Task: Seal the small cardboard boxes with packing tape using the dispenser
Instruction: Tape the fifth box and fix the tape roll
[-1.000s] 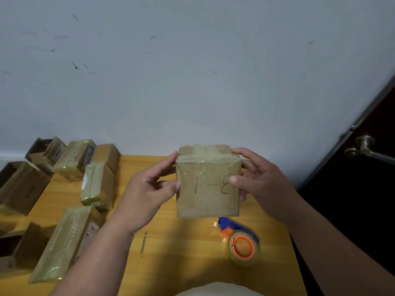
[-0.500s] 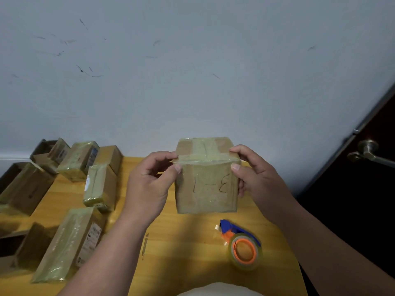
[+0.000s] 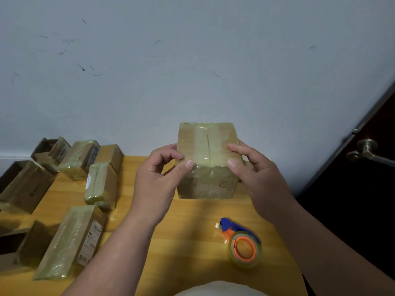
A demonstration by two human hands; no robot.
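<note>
Box (image 3: 208,165): small, cardboard, wrapped in clear tape, held above the wooden table (image 3: 192,242) in front of the pale wall (image 3: 192,60). Tilted so that the taped top seam faces the camera; handwritten marks visible on the near face, partly blurred.

Head view, left hand (image 3: 158,180): forearm raised from the lower left, palm turned toward the box. Thumb pressed on the near top edge at the left corner, fingers curled against the left side. Closed on the box.

Head view, right hand (image 3: 254,178): forearm entering from the lower right. Thumb pressed on the near top edge at the right corner, fingers wrapped behind the right side. Closed on the box.

Tape dispenser (image 3: 241,242): blue and orange, with a clear roll, lying on the table below the box, near the right forearm, untouched.

Other boxes (image 3: 100,184): grouped on the left part of the table, several taped, some open.

Door handle (image 3: 367,152): at the right edge.
</note>
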